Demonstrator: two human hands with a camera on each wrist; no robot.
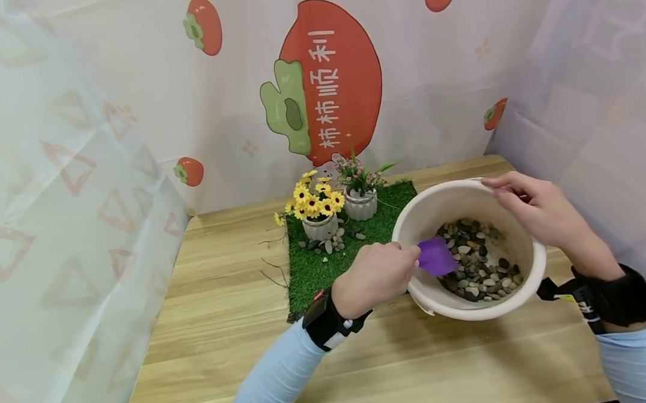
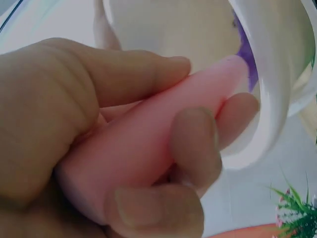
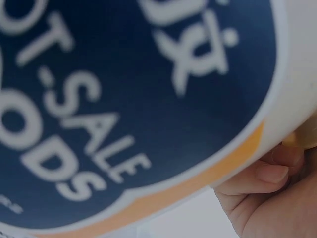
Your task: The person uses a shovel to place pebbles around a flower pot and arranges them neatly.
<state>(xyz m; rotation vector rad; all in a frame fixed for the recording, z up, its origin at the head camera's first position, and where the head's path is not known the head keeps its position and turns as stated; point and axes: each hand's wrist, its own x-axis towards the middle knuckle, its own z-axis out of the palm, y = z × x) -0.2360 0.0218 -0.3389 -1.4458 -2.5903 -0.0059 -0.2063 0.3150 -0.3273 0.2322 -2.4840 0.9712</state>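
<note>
A small shovel with a purple blade (image 1: 436, 256) and a pink handle (image 2: 143, 134) is in my left hand (image 1: 379, 277), whose fingers wrap round the handle. The blade reaches over the near left rim into a white bucket (image 1: 539, 264), above pebbles (image 1: 475, 273) of mixed colours lying inside. My right hand (image 1: 540, 210) grips the bucket's rim at the far right, and the bucket leans with its mouth toward me. In the right wrist view, a dark blue label (image 3: 148, 99) with white lettering covers the bucket's outer side, beside that hand's curled fingers.
Left of the bucket lies a green turf mat (image 1: 302, 286) on the wooden table (image 1: 224, 302). On it stand a pot of yellow flowers (image 1: 320, 225) and a pot of pink flowers (image 1: 360, 206), with loose pebbles (image 1: 329, 244) around. Printed curtains (image 1: 232, 109) enclose the table.
</note>
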